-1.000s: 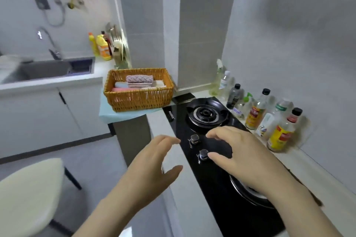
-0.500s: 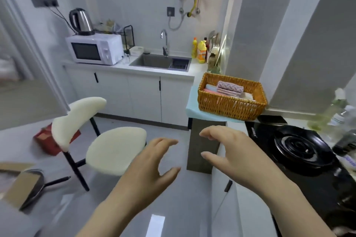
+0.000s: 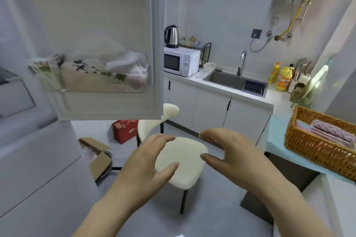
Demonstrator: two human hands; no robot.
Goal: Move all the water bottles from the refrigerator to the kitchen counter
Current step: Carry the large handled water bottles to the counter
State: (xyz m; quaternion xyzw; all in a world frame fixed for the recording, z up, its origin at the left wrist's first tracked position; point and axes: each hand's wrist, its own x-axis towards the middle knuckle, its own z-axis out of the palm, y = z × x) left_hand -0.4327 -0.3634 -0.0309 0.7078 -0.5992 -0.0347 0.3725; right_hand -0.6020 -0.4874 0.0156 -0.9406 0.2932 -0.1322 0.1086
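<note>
An open refrigerator door [image 3: 96, 25] hangs upper left, bags [image 3: 123, 71] in its shelf [image 3: 92, 88]. Right of it, a kettle [image 3: 172, 36] tops a microwave [image 3: 181, 61] on the surface [image 3: 272, 94], left of the sink [image 3: 227, 80]. A chair [image 3: 181, 161] stands before them.

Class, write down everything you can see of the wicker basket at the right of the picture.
The wicker basket is rectangular, open-topped and woven from orange-brown cane, with a braided rim. It stands upright on a pale blue mat and is partly cut off by the frame's right edge. Folded cloths lie inside, a pinkish patterned one uppermost. The left hand and right hand hover apart from it, holding nothing.
</note>
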